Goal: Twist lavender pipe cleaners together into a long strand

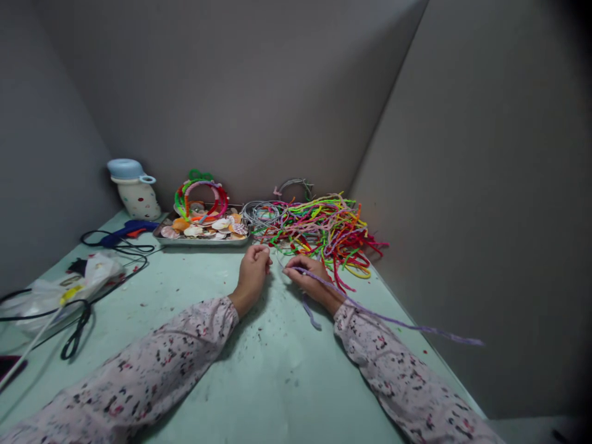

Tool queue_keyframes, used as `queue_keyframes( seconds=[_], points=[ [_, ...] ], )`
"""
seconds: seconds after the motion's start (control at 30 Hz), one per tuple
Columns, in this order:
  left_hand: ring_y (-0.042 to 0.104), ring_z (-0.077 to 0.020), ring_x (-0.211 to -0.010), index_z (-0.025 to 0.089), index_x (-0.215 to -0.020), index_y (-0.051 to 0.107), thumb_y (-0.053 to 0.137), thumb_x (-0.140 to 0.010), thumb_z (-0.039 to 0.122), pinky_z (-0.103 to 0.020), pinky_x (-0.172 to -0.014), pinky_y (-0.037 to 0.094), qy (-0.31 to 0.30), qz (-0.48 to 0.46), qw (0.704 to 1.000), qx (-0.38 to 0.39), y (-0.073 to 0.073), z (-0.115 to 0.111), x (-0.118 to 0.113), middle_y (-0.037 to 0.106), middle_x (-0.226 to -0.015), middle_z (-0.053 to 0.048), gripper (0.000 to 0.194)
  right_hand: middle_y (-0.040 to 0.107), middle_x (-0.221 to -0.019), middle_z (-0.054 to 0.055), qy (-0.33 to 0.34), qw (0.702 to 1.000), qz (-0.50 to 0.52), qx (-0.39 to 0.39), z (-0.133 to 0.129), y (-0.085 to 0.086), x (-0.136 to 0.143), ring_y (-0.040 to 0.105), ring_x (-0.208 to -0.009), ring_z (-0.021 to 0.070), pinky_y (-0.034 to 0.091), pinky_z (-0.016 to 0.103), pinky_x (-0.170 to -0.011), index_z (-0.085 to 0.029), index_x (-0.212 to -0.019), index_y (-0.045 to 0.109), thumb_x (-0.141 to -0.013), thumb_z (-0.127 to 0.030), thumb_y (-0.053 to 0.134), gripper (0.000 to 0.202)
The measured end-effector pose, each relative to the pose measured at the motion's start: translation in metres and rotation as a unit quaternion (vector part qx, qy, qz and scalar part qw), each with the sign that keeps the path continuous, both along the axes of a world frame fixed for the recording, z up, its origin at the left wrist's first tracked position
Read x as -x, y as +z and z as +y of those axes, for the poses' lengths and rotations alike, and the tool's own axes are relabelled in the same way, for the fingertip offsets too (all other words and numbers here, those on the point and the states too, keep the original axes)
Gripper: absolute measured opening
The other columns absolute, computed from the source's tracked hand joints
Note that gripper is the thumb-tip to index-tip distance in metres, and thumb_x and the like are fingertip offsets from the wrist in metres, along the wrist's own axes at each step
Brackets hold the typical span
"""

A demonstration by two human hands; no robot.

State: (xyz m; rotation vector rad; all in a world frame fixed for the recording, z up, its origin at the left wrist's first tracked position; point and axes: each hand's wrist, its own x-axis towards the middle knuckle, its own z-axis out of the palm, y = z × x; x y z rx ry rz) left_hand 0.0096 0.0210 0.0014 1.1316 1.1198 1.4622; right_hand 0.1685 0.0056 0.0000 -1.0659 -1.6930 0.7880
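My right hand [311,277] is closed in a pinch on a purple pipe cleaner [370,313]. One long end of it stretches right, over my right forearm, and a short end hangs below the palm. A thin, pale wire-like line [280,261] shows by the right fingertips; its full length is hard to make out. My left hand [253,272] is closed too, thumb against fingers, a small gap away from the right one. What it pinches, if anything, is too small to tell. Both hands are just above the pale green tabletop [259,382].
Behind my hands stands a metal tray [203,242] of seashells [217,228] with colourful wrapped rings [201,197]. Coiled wire [263,214] and a pipe-cleaner pile [324,231] lie to its right. Leftward are a bottle [139,194], a blue glue gun [123,233], black cables [76,330] and a plastic bag [99,271].
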Motion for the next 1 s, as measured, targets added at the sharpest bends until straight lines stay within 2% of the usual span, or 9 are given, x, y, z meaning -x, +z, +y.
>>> queue_keyframes(
  seconds=[0.1,0.17,0.27,0.37,0.5,0.6,0.7,0.8,1.0],
  points=[
    [0.045,-0.0071,-0.047,0.018,-0.092,0.053,0.058,-0.077,0.036,-0.018,-0.043,0.032,-0.054,0.007,0.998,0.031,0.002,-0.009,-0.005,0.056,-0.066,0.003,0.024,0.061,-0.069,0.0,-0.052,0.995,0.086,0.009,0.003,0.002,0.002,0.053,-0.063,0.0141,0.04,0.025,-0.058,-0.02,-0.077,0.064,-0.074,-0.035,0.068,0.015],
    [0.046,-0.0075,-0.046,0.017,-0.094,0.055,0.061,-0.074,0.034,-0.019,-0.042,0.031,-0.13,0.016,0.99,0.057,0.003,-0.014,-0.008,0.058,-0.067,0.002,0.028,0.06,-0.069,-0.001,-0.055,0.99,0.126,0.016,0.004,0.002,0.002,0.052,-0.063,0.014,0.04,0.025,-0.059,-0.02,-0.076,0.064,-0.073,-0.036,0.069,0.016],
    [0.045,-0.0074,-0.048,0.016,-0.095,0.06,0.063,-0.073,0.033,-0.019,-0.044,0.034,-0.215,0.03,0.976,0.027,0.005,-0.019,-0.009,0.054,-0.064,0.003,0.028,0.061,-0.072,0.0,-0.037,0.987,0.152,0.025,0.005,0.002,0.003,0.054,-0.067,0.0149,0.042,0.026,-0.062,-0.021,-0.076,0.065,-0.072,-0.035,0.069,0.015],
    [0.046,-0.0071,-0.05,0.016,-0.095,0.062,0.066,-0.073,0.035,-0.02,-0.046,0.036,-0.202,0.033,0.979,-0.005,0.006,-0.02,-0.008,0.056,-0.069,0.002,0.029,0.062,-0.072,0.001,-0.029,0.988,0.147,0.026,0.004,0.002,0.001,0.053,-0.069,0.0155,0.042,0.027,-0.063,-0.022,-0.075,0.065,-0.073,-0.035,0.068,0.014],
    [0.05,-0.0078,-0.049,0.016,-0.092,0.061,0.068,-0.071,0.036,-0.019,-0.045,0.035,-0.174,0.028,0.984,0.008,0.008,-0.02,-0.008,0.058,-0.065,0.002,0.03,0.059,-0.069,-0.001,-0.018,0.988,0.147,0.037,0.002,0.005,-0.002,0.05,-0.064,0.0134,0.041,0.026,-0.062,-0.022,-0.077,0.065,-0.075,-0.038,0.066,0.016],
    [0.055,-0.01,-0.049,0.017,-0.092,0.055,0.066,-0.073,0.037,-0.019,-0.041,0.033,-0.183,0.008,0.983,0.014,0.011,-0.022,-0.009,0.059,-0.064,0.002,0.03,0.057,-0.064,-0.003,-0.034,0.982,0.176,0.054,0.003,0.006,-0.005,0.05,-0.061,0.0126,0.041,0.026,-0.06,-0.022,-0.079,0.064,-0.076,-0.038,0.065,0.017],
    [0.06,-0.0111,-0.05,0.02,-0.092,0.049,0.063,-0.075,0.039,-0.019,-0.039,0.033,-0.203,-0.015,0.979,0.008,0.015,-0.026,-0.011,0.063,-0.078,0.0,0.029,0.058,-0.064,-0.002,-0.055,0.981,0.176,0.057,0.005,0.004,-0.007,0.051,-0.061,0.0132,0.041,0.026,-0.06,-0.021,-0.08,0.064,-0.076,-0.037,0.065,0.016],
    [0.058,-0.0089,-0.048,0.021,-0.094,0.049,0.061,-0.077,0.038,-0.019,-0.04,0.035,-0.206,-0.008,0.978,-0.012,0.016,-0.03,-0.012,0.064,-0.085,0.0,0.028,0.058,-0.063,-0.002,-0.043,0.983,0.169,0.058,0.007,0.003,-0.008,0.051,-0.061,0.0133,0.041,0.026,-0.06,-0.021,-0.079,0.064,-0.076,-0.037,0.064,0.016],
    [0.052,-0.0065,-0.046,0.019,-0.103,0.052,0.056,-0.082,0.036,-0.019,-0.042,0.036,-0.159,0.044,0.984,-0.069,0.011,-0.029,-0.011,0.059,-0.076,0.002,0.027,0.057,-0.064,-0.002,-0.008,0.986,0.157,0.055,0.005,0.003,-0.006,0.051,-0.062,0.0127,0.041,0.026,-0.062,-0.02,-0.078,0.064,-0.078,-0.038,0.064,0.018]
  ],
)
